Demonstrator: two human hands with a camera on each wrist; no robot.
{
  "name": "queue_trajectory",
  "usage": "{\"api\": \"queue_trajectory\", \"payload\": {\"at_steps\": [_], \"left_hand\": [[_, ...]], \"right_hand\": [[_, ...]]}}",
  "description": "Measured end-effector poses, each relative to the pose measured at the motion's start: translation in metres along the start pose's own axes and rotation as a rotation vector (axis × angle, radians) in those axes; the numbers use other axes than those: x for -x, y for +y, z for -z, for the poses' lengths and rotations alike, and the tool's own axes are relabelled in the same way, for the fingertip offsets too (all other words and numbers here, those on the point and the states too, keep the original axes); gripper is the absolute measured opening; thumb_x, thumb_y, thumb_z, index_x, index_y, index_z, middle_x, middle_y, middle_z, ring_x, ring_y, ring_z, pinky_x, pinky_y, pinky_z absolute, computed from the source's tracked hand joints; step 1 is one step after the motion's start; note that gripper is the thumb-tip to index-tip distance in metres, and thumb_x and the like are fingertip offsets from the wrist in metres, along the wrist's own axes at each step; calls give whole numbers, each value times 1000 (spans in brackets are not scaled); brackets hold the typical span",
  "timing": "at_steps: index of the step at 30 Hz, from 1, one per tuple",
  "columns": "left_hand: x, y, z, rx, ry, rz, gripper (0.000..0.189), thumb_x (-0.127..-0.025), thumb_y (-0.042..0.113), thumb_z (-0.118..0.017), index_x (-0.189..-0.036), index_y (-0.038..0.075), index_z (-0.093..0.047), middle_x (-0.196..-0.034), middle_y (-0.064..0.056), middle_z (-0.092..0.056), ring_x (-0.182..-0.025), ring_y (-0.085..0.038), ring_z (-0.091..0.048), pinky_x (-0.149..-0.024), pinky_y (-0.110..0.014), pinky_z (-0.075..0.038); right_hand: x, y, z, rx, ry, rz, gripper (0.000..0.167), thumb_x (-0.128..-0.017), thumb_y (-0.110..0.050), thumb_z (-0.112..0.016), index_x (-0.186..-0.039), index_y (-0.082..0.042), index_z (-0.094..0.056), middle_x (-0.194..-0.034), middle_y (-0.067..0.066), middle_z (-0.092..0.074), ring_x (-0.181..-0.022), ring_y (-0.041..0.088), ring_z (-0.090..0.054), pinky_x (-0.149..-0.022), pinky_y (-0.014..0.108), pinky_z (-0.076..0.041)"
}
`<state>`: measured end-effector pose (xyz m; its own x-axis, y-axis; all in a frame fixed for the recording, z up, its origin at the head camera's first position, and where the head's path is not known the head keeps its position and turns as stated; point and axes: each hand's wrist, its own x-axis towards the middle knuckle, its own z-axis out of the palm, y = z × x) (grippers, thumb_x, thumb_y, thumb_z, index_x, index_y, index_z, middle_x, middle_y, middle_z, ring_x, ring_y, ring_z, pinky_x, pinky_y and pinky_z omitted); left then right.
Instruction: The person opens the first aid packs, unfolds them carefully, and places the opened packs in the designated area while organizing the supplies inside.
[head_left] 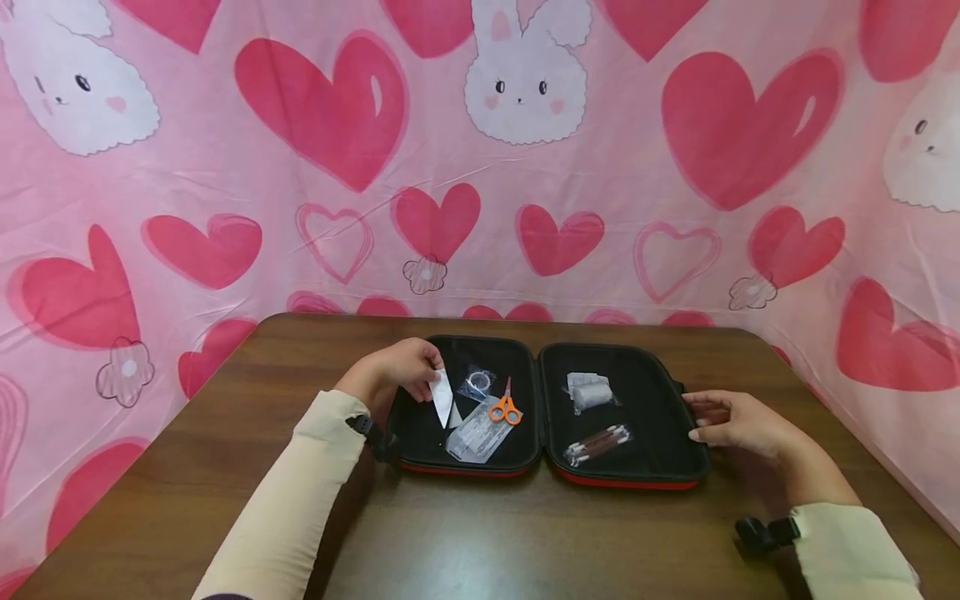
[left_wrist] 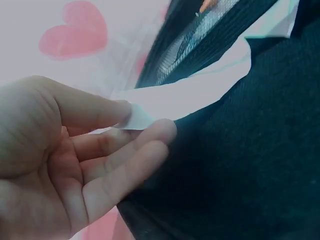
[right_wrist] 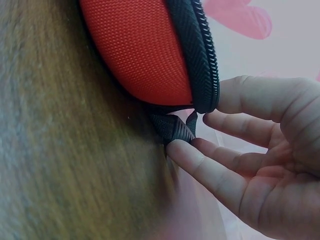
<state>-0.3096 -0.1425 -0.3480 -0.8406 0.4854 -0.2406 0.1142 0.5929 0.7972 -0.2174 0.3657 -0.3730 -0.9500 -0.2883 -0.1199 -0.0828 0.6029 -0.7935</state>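
Observation:
A zippered case point(head_left: 651, 400), black inside and red outside, lies unfolded on the table. Over its left half, my left hand point(head_left: 408, 367) pinches one end of a limp white strip point(left_wrist: 190, 97) between thumb and fingers; the strip's far end hangs down into the case. Orange-handled scissors point(head_left: 506, 408) lie on a flat printed packet point(head_left: 476, 437) beside it, near a small clear bag with a white ring point(head_left: 477, 381). My right hand point(head_left: 742, 425) grips the case's right edge, thumb against the zipper point(right_wrist: 212, 65) and fingers by a black strap point(right_wrist: 175, 127).
In the right half are a wrapped white roll point(head_left: 592, 394) and a clear packet of brown swabs point(head_left: 597, 445). The brown wooden table point(head_left: 442, 542) extends in front of the case. Behind it hangs a pink cloth point(head_left: 615, 175) with hearts and rabbits.

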Motion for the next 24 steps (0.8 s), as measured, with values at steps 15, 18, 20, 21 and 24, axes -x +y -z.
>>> {"api": "queue_trajectory", "payload": {"at_steps": [15,18,20,21,24], "left_hand": [[-19,6,-13,-25,-85,33,8,-84,-10,-67,-82,-3,-64,-71,-12,-66,-62,-19,-67,-64,-35,-59],[-22,3,-14,1,-114,35,9,-83,-11,-67,-79,-3,-64,-69,-12,-66,-62,-18,-66,-64,-35,-59],[-23,2,-15,9,-135,29,9,-83,-11,-67,-79,-3,-65,-69,-12,-67,-62,-18,-66,-65,-35,-59],[-24,1,-15,22,-150,26,9,-83,-11,-66,-78,-3,-65,-69,-12,-67,-63,-18,-66,-65,-35,-59],[-24,0,-15,72,-203,22,10,-84,-12,-64,-78,-4,-64,-71,-12,-66,-64,-18,-66,-68,-35,-59]], "right_hand": [[1,-1,0,-32,-5,2,70,-83,-7,-76,-136,19,-38,-126,38,-51,-109,40,-58,-76,37,-58],[1,-1,-1,-38,-9,3,71,-83,-8,-77,-136,19,-38,-126,38,-51,-110,41,-58,-76,38,-58],[1,-1,-1,-38,-9,1,72,-82,-9,-77,-136,18,-38,-126,39,-51,-110,42,-58,-76,38,-58],[1,-1,-1,-42,-6,-3,72,-82,-8,-77,-136,18,-39,-127,38,-51,-110,42,-58,-77,38,-58],[1,0,-1,-40,-9,2,70,-83,-7,-76,-136,19,-38,-126,39,-51,-109,42,-59,-77,38,-58]]}}
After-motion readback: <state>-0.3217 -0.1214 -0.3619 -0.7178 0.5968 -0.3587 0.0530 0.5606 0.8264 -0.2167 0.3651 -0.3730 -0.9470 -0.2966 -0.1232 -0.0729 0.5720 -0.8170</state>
